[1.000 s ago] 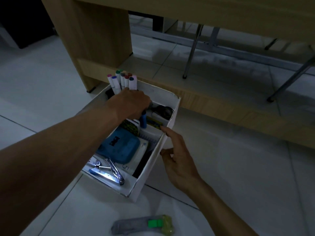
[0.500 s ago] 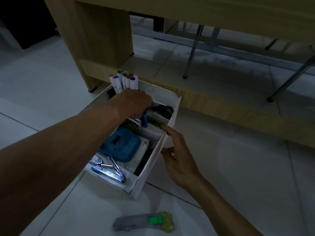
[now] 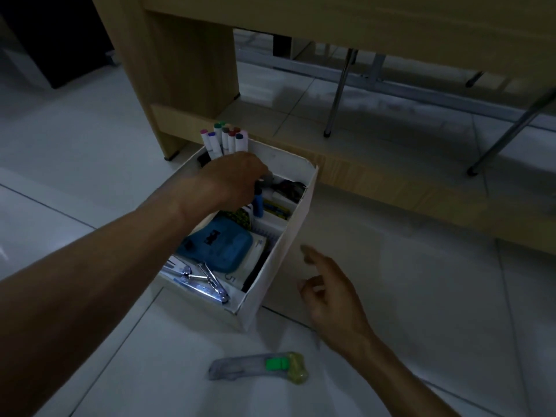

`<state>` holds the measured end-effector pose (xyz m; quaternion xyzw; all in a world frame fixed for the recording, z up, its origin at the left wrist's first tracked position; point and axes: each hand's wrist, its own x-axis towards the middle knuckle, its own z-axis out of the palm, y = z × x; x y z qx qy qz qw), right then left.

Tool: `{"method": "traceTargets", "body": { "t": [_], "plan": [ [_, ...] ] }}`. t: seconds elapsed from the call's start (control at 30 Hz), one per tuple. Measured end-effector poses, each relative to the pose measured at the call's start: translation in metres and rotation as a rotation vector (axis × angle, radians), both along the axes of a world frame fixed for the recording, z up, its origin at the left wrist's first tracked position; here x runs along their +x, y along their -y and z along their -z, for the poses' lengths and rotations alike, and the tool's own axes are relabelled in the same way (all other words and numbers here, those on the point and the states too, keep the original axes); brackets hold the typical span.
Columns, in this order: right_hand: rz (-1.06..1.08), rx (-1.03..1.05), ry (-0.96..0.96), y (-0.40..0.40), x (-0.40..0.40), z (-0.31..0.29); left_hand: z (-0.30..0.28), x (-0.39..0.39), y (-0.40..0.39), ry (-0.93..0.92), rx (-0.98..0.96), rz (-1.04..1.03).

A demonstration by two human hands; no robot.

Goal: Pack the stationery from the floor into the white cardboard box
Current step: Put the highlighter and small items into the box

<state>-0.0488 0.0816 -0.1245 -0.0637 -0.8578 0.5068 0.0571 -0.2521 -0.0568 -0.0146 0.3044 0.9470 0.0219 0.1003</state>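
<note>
Overhead, one wooden desk (image 3: 192, 70) stands on the tiled floor (image 3: 75, 164), and one white cardboard box (image 3: 278, 263) sits just in front of it. Inside lie one blue pouch (image 3: 216, 246), one metal compass (image 3: 204, 278) and a standing bunch of about seven markers (image 3: 224, 139). Reaching into the box, the left hand (image 3: 231, 179) has its fingers curled down beside a blue bottle (image 3: 258, 203); whether they grip it cannot be told. Apart from the box wall, the right hand (image 3: 331, 293) hovers with fingers relaxed and spread. One utility knife (image 3: 258, 367) lies on the floor nearby.
</note>
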Motion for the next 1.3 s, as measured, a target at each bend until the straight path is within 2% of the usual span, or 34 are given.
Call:
{"method": "traceTargets", "body": {
  "t": [0.07, 0.23, 0.3, 0.37, 0.53, 0.67, 0.77, 0.83, 0.93, 1.07, 1.17, 1.3],
  "plan": [
    [-0.05, 0.114, 0.021, 0.003, 0.023, 0.017, -0.002, 0.01, 0.009, -0.004, 0.084, -0.038],
    [-0.423, 0.514, 0.193, 0.015, 0.073, 0.04, -0.012, 0.046, 0.032, -0.05, 0.391, -0.196],
    [-0.443, 0.611, 0.202, 0.019, 0.082, 0.039, -0.012, 0.067, 0.036, -0.025, 0.448, -0.235],
    [-0.423, 0.615, 0.237, 0.022, 0.088, 0.036, -0.01, 0.087, 0.038, 0.004, 0.507, -0.272],
    [-0.285, 0.415, 0.509, 0.017, 0.099, 0.014, -0.006, 0.126, 0.041, 0.13, 0.57, -0.338],
    [-0.256, 0.262, 0.735, -0.012, 0.114, 0.001, 0.0, 0.15, 0.045, 0.312, 0.667, -0.415],
    [-0.093, -0.064, 0.874, -0.025, 0.128, -0.011, 0.006, 0.163, 0.046, 0.31, 0.765, -0.51],
    [0.109, -0.277, 0.837, -0.025, 0.13, -0.017, 0.003, 0.171, 0.047, 0.317, 0.841, -0.556],
    [0.344, -0.56, 0.642, -0.012, 0.115, -0.03, -0.004, 0.181, 0.045, 0.436, 0.895, -0.582],
    [0.257, -0.784, 0.428, 0.027, 0.083, -0.066, -0.015, 0.195, 0.04, 0.722, 0.854, -0.508],
    [0.107, -0.783, 0.376, 0.059, 0.063, -0.093, -0.017, 0.196, 0.037, 0.812, 0.894, -0.451],
    [-0.01, -0.602, 0.343, 0.084, 0.041, -0.111, -0.018, 0.183, 0.048, 0.758, 1.068, -0.559]
  ]
}}
